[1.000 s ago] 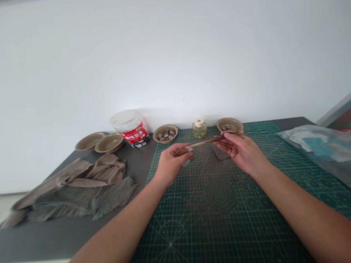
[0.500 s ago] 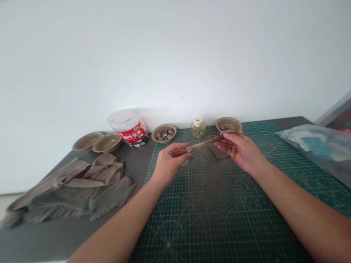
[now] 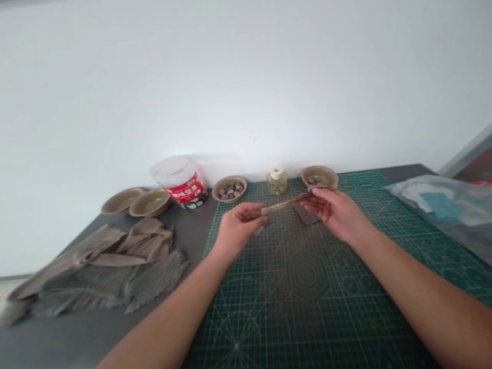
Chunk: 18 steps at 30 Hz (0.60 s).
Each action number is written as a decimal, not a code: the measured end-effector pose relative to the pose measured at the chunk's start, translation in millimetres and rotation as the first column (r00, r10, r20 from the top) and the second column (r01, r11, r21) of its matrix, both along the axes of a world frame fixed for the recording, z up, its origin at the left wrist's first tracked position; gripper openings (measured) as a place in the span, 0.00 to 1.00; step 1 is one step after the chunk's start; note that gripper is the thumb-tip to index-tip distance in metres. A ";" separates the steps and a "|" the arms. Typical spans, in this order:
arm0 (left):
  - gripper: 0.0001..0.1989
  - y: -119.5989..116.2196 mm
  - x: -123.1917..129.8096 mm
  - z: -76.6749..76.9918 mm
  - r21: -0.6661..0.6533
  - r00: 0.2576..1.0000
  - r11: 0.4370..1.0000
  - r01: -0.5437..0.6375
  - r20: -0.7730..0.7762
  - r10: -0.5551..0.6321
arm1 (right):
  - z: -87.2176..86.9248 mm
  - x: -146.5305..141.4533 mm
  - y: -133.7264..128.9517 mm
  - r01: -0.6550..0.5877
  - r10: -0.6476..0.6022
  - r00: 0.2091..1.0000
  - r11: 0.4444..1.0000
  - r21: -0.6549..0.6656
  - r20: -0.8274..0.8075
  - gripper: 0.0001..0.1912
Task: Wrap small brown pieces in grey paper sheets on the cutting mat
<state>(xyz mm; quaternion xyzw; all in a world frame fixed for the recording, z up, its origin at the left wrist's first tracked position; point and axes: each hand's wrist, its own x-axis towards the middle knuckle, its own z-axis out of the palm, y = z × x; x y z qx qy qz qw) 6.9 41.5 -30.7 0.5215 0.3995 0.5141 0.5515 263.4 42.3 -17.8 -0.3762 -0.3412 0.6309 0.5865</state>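
Observation:
Wooden sticks (image 3: 286,203), which look like chopsticks, are held level above the green cutting mat (image 3: 269,307). My right hand (image 3: 330,209) is closed round their right part, thumb on top. At their left end, my left hand (image 3: 242,223) has its thumb and fingers curled close to the tips; whether it pinches them is hard to see. Beneath the right hand lies a dark flat piece (image 3: 307,215), partly covered. A small pale object (image 3: 259,230) shows just under the left fingertips.
Along the wall stand a bowl of small brown pieces (image 3: 229,189), a glass bottle (image 3: 277,182), another bowl (image 3: 320,177) and a red-labelled tub (image 3: 180,184). Two bowls (image 3: 149,203) and a crumpled cloth (image 3: 111,261) lie left. A plastic bag (image 3: 446,202) is at right.
Both hands hold nearly the same pose. The sticks' right end has dipped slightly in the picture.

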 end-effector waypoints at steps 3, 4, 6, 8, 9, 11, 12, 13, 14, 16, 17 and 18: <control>0.18 -0.1 0.5 -0.3 -0.010 1.000 1.000 -0.008 0.006 0.008 | -1.4 0.4 0.9 0.009 -0.009 1.000 1.000 0.001 -0.022 0.07; 0.17 0.0 0.6 -0.4 -0.012 1.000 1.000 -0.009 0.010 0.010 | -1.0 1.1 1.9 0.019 -0.018 0.999 1.000 0.007 -0.034 0.07; 0.17 0.0 0.9 -0.6 -0.014 1.000 1.000 -0.011 0.011 0.011 | 2.3 3.0 5.5 0.062 -0.059 0.996 0.997 0.037 -0.064 0.07; 0.17 0.0 1.1 -0.7 -0.018 1.000 1.000 -0.009 0.006 0.009 | 8.9 4.8 12.1 0.136 -0.127 0.988 0.985 0.105 -0.088 0.05; 0.17 -0.1 1.2 -0.7 -0.021 1.000 1.000 -0.007 0.003 0.008 | 13.2 5.3 16.5 0.183 -0.170 0.981 0.971 0.153 -0.092 0.05; 0.17 -0.2 1.3 -0.6 -0.026 1.000 1.000 -0.002 -0.003 0.002 | 22.1 5.1 27.7 0.271 -0.261 0.963 0.927 0.259 -0.072 0.06; 0.17 -0.3 1.2 -0.5 -0.027 1.000 1.000 0.000 -0.007 -0.001 | 26.2 4.4 34.2 0.310 -0.309 0.950 0.900 0.306 -0.052 0.07; 0.17 -0.3 1.1 -0.4 -0.027 1.000 1.000 0.001 -0.011 -0.001 | 29.7 3.5 41.1 0.333 -0.348 0.937 0.876 0.349 -0.022 0.08; 0.17 -0.3 1.0 -0.2 -0.027 1.000 1.000 0.001 -0.014 -0.002 | 32.4 2.4 48.2 0.342 -0.377 0.926 0.858 0.384 0.017 0.10; 0.17 -0.3 0.7 -0.1 -0.027 1.000 1.000 0.001 -0.012 -0.001 | 35.3 0.5 61.9 0.335 -0.422 0.900 0.831 0.444 0.111 0.12; 0.17 -0.2 0.5 -0.1 -0.028 1.000 1.000 0.002 -0.008 -0.002 | 35.7 -0.2 68.0 0.322 -0.440 0.883 0.822 0.470 0.165 0.13; 0.17 -0.1 0.3 -0.3 -0.029 1.000 1.000 0.003 -0.004 -0.003 | 35.7 -0.6 73.2 0.300 -0.449 0.866 0.817 0.492 0.219 0.14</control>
